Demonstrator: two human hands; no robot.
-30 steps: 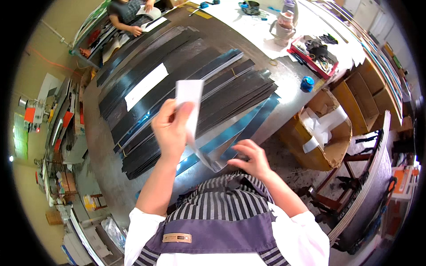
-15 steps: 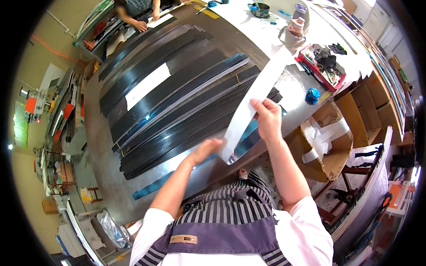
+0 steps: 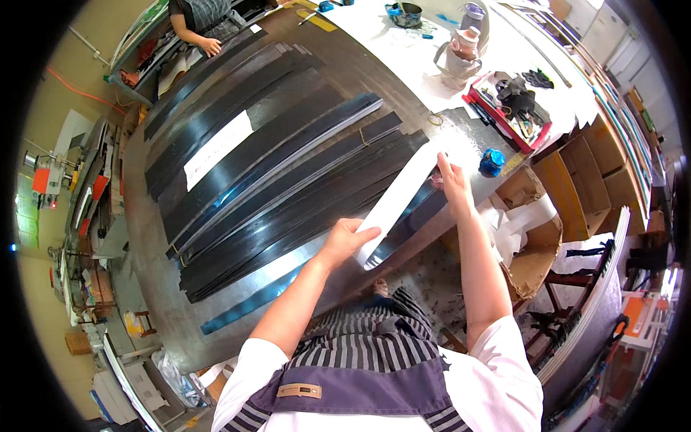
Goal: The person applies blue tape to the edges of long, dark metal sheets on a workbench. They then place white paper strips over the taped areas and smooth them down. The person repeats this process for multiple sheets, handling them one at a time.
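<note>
Between my two hands slants a long, pale white strip (image 3: 399, 201), tilted over the near edge of the table, with its lower end curled. My left hand (image 3: 345, 241) is closed on it near that lower end, thumb across the top face. At the upper right end, my right hand (image 3: 453, 183) pinches the strip near its edge; some fingers are hidden. Beneath the strip, a shiny blue-filmed strip (image 3: 248, 302) lies along the table's near edge. Just beyond it are bundles of dark flat strips (image 3: 288, 234).
A metal-topped table (image 3: 155, 288) bears a white sheet (image 3: 219, 147). Rightward are a blue roll (image 3: 491, 163), a red-rimmed tool tray (image 3: 529, 147) and a bottle (image 3: 466, 43). A cardboard box (image 3: 533, 266) holds white scraps. Another person's hand (image 3: 210, 47) rests at the far left.
My right hand has moved to the strip's upper end, and the strip now lies lower and flatter. My left thumb has come over its face. The other person's second hand is out of sight.
</note>
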